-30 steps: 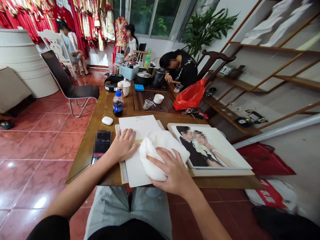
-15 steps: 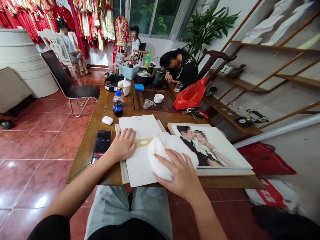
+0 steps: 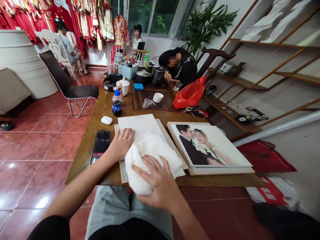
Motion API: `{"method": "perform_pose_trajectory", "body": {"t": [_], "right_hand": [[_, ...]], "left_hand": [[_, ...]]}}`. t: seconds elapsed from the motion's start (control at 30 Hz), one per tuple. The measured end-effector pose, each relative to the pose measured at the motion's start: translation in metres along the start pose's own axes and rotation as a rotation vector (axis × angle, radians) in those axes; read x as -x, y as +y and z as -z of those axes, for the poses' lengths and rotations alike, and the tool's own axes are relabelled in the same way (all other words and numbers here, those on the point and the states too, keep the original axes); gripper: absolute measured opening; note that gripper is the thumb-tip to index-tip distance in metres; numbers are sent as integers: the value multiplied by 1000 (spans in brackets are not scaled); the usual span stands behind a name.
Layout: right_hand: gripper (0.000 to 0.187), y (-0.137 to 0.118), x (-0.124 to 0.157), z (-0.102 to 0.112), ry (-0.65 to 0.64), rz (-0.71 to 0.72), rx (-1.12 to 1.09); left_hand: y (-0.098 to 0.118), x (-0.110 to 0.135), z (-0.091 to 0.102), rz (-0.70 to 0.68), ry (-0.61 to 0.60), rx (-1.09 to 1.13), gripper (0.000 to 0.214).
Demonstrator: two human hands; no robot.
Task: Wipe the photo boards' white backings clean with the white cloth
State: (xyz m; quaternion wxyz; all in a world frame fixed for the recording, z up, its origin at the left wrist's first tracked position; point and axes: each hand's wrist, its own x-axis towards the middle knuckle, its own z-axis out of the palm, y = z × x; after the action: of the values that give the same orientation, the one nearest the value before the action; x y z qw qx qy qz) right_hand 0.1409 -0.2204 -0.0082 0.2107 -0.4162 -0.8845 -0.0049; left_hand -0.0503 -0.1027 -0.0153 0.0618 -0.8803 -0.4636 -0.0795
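My left hand [image 3: 121,145] lies palm down on a white sheet [image 3: 138,126], fingers loosely together and slightly curved, with my forearm coming in low from the lower left. My right hand [image 3: 156,188] is clamped over a bunched white cloth [image 3: 148,160], fingers spread and curled into it, the forearm running off toward the bottom right. The cloth sits on the near part of the sheet, touching my left hand, and its far side reaches the edge of the pale board [image 3: 172,150] under the sheet.

All of this is on the near end of a wooden table [image 3: 83,163]. Just to the right of the board, a mounted portrait of a couple [image 3: 212,146] rests at a slight tilt on its own pale backing. Just left of my left hand lies a phone [image 3: 102,141], and farther up are a white earbud case [image 3: 107,120] and a cola bottle [image 3: 117,103]. Beyond them, a dark wooden tea tray [image 3: 160,105] holds a small white bowl [image 3: 157,97], with a red plastic bag [image 3: 190,95] to its right. At the far end, another person in a black top [image 3: 183,68] leans over the table, one hand resting on it.
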Motion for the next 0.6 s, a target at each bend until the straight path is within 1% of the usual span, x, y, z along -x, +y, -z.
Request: {"method": "perform_pose_trajectory", "body": {"t": [0.13,0.3,0.4,0.5,0.6], "right_hand": [[56,11,8,4,29,-41,38],[47,37,26,11,70,-181,170],[46,46,31,13,77,-199,233],[47,42,28,11,94,-181,217],[50,27,19,6,82,-156,145]], "left_hand": [[0,-1,-2,26,2,35,54],[2,-1,-4,43,19,63,55],[2,-1,-4,47,10,65,55],[3,-1,-4,47,10,70,54],[3,-1,-3,48,23,73,54]]}}
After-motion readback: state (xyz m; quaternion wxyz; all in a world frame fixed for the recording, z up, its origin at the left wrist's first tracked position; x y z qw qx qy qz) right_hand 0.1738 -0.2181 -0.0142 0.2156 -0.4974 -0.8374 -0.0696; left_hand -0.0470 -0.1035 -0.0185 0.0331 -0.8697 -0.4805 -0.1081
